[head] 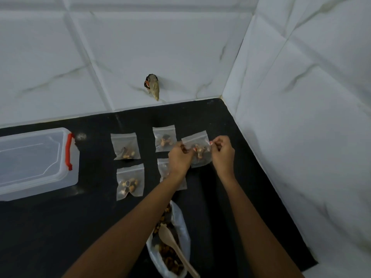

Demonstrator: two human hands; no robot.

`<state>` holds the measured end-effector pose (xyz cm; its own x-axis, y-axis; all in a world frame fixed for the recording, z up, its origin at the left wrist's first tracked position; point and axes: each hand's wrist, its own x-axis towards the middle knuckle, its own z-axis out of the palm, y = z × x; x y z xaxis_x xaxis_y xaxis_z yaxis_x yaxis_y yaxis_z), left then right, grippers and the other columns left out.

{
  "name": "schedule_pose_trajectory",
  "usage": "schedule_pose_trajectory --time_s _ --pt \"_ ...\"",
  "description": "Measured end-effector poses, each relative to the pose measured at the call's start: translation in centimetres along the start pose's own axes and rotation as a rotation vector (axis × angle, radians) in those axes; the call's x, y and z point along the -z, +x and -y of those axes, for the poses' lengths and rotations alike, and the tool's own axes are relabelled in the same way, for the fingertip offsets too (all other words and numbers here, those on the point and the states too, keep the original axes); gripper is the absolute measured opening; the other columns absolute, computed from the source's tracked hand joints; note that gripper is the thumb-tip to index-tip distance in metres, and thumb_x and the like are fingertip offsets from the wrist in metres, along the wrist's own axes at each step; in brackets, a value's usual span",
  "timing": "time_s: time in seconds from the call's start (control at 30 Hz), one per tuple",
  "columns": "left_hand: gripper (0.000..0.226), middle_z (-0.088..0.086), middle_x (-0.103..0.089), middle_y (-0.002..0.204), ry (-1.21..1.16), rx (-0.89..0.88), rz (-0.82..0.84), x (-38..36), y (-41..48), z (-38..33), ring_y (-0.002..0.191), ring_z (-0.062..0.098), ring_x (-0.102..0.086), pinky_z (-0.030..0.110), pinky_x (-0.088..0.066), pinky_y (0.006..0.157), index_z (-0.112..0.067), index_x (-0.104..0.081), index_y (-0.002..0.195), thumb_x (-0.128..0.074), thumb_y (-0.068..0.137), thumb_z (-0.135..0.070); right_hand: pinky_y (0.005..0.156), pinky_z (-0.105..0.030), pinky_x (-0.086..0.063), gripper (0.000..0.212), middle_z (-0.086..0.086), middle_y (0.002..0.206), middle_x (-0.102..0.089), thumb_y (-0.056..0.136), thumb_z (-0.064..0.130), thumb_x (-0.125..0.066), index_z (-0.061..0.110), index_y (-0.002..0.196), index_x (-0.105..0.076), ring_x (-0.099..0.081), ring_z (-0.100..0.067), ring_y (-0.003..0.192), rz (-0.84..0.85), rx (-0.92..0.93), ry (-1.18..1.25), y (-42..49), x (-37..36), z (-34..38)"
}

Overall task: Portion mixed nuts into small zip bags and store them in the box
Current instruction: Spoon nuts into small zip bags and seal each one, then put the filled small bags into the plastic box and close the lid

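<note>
Both hands pinch one small zip bag (200, 159) of mixed nuts toward the tabletop's (60, 227) far right corner. The left hand (179, 157) grips its left side and the right hand (222, 154) its top right corner. Four filled bags lie beside it: two (125, 146) (164, 139) farther back, two (130, 181) (163, 167) nearer, one partly under the left forearm. A clear box (34, 163) with a red latch sits at the left edge. A big bag of nuts (181, 223) holding a wooden spoon (172, 241) lies at the near edge.

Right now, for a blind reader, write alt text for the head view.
Left hand and right hand pinch a small zip bag of nuts over a black counter. Four filled bags, a clear box and a large nut bag with spoon lie nearby.
</note>
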<state>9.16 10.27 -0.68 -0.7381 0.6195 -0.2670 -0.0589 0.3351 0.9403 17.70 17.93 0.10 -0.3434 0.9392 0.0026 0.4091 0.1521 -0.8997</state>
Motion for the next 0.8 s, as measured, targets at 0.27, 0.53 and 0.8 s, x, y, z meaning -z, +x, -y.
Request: schedule_pose_trajectory --time_s 0.27,0.53,0.8 --pt "0.02 -0.001 -0.057 0.083 -0.005 0.034 -0.056 -2.3 6.0 -0.5 0.08 0.012 -0.056 0.011 -0.048 0.062 -0.009 -0.052 0.097 -0.062 0.083 0.0 0.068 0.0 -0.042 0.025 -0.008 0.113 -0.057 0.087 0.003 -0.058 0.003 0.111 -0.062 -0.058 -0.014 0.096 0.116 0.007 -0.019 6.3 -1.6 -2.8" --pt "0.024 0.015 -0.061 0.112 0.125 -0.007 0.002 -3.5 8.9 0.3 0.099 0.023 -0.062 0.036 -0.053 0.087 -0.001 -0.061 0.108 -0.058 0.085 0.004 0.083 -0.019 -0.045 0.032 -0.009 0.122 -0.049 0.087 0.001 -0.056 0.002 0.119 -0.057 -0.053 -0.013 0.097 0.165 0.026 -0.108 9.2 -3.0 -4.0" --pt "0.031 0.014 -0.05 0.125 0.289 -0.102 0.016 -3.6 8.6 0.6 0.114 0.023 -0.051 0.035 -0.042 0.102 -0.006 -0.061 0.114 -0.06 0.084 -0.002 0.081 -0.017 -0.043 0.026 -0.009 0.116 -0.056 0.088 0.005 -0.056 0.004 0.114 -0.061 -0.055 -0.012 0.097 0.142 0.027 -0.121 8.8 -2.9 -4.2"
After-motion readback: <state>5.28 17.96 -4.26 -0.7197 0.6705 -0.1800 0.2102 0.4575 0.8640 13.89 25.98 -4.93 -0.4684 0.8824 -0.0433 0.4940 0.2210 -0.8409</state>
